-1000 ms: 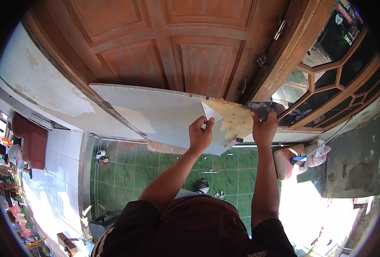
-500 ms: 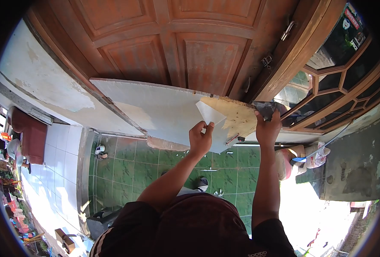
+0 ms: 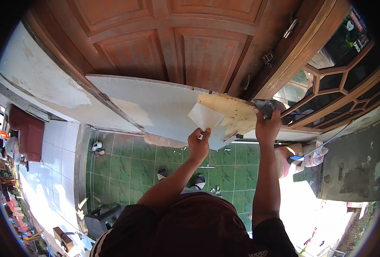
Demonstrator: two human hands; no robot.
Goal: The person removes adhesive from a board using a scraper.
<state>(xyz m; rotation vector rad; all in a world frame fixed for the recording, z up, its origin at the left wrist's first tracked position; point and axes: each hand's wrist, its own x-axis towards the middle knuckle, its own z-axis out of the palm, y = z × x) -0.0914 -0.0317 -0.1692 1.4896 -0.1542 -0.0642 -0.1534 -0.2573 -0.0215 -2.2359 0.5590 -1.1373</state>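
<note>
A long grey-white board [image 3: 155, 100] leans in front of the wooden door, its right part showing bare yellowish wood [image 3: 228, 110] with ragged edges. My left hand [image 3: 199, 142] pinches the lower corner of a pale, thin sheet [image 3: 206, 115] between thumb and fingers. That sheet overlaps the border between the grey surface and the bare wood. At the board's right end, my right hand [image 3: 268, 125] grips a dark grey flat piece [image 3: 265, 107], thumb on its left side and fingers on its right.
Behind the board stands the panelled door [image 3: 215, 55] with a metal bolt [image 3: 290, 29]. Green tiles [image 3: 143, 162] with scattered white scraps lie below, near a striped sandal [image 3: 200, 180]. A dark stool [image 3: 102, 220] is at lower left; bags [image 3: 315, 156] sit at right.
My left hand has moved slightly left and down with the pale sheet, which now shows a broader diamond shape. My right hand stays at the board's right end. The view has shifted slightly.
</note>
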